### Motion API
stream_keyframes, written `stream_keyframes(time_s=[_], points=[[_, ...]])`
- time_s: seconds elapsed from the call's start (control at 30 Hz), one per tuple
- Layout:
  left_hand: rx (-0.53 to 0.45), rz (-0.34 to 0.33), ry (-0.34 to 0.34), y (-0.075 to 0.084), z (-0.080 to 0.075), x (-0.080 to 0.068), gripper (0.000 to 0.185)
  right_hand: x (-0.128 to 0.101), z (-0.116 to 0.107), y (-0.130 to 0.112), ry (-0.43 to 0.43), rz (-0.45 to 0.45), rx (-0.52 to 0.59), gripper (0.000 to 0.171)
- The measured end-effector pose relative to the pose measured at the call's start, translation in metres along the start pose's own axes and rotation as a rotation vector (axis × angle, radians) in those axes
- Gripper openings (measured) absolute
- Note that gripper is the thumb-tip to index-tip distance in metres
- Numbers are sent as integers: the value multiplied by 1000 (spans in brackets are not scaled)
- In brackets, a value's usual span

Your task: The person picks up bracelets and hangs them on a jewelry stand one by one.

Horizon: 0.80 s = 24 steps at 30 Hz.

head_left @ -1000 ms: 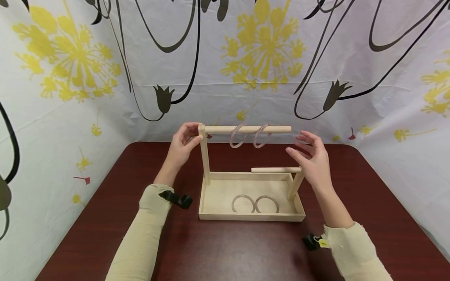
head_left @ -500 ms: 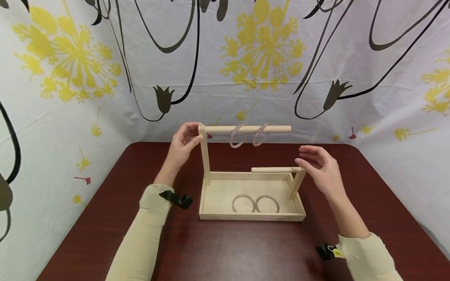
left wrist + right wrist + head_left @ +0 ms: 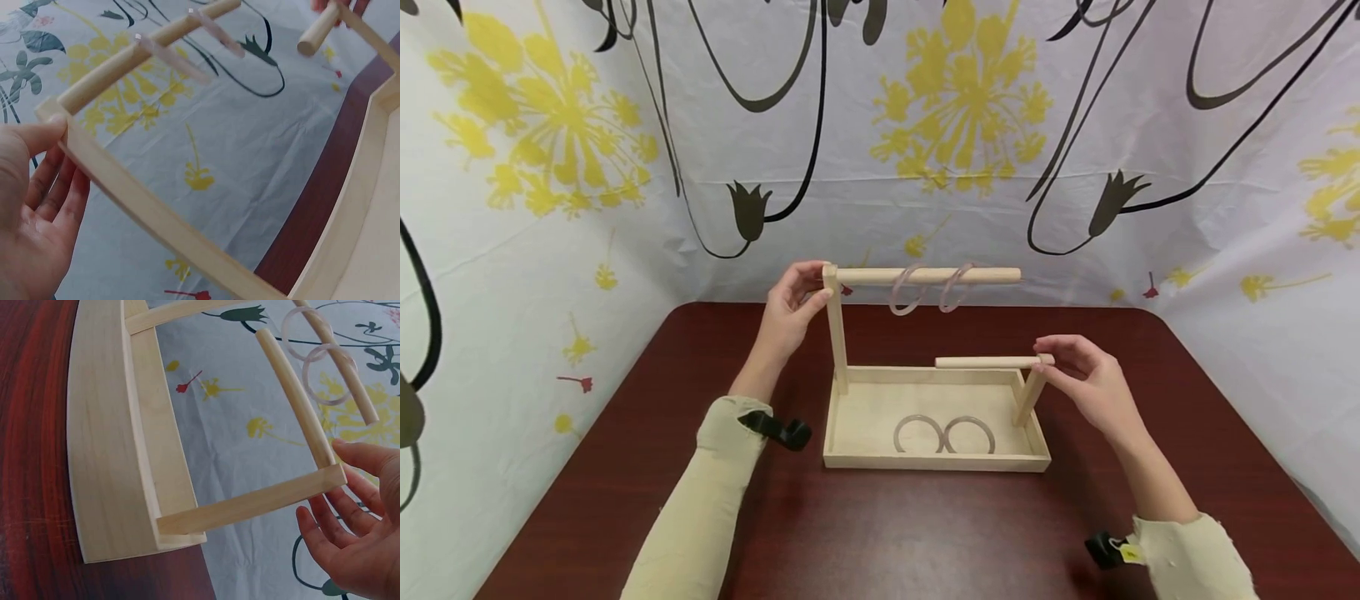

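Left hand pinches the top of a tall, pale wooden post; right hand pinches a shorter pale wooden post. Translucent pinkish rings encircle the upper rod.

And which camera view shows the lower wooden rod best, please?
The right wrist view: the lower wooden rod appears large there, from its free end to the post. The head view shows it smaller; the left wrist view shows it foreshortened near the top edge, its free end towards the camera.
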<state>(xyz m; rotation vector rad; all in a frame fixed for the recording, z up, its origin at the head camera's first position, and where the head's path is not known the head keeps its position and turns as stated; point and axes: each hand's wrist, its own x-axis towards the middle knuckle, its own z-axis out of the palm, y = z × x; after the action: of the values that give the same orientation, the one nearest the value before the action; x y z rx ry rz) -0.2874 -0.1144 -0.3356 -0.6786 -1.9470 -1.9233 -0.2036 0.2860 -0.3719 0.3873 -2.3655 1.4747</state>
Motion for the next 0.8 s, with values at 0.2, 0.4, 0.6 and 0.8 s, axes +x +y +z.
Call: stream_keyframes(time_s=[0.2,0.4,0.6,0.8], points=[[91,-37,56,10,7,-8,40,-4,-1,11,-61,38,-65,31],[244,15,135,20,16,-23,45,-5,1,14,-60,66,-108,30],[425,193,227,20,26,-41,40,-5,2,12,-37,69,-162,27],[461,211,104,18,35,-56,37,-6,1,13,-36,81,-201,25]])
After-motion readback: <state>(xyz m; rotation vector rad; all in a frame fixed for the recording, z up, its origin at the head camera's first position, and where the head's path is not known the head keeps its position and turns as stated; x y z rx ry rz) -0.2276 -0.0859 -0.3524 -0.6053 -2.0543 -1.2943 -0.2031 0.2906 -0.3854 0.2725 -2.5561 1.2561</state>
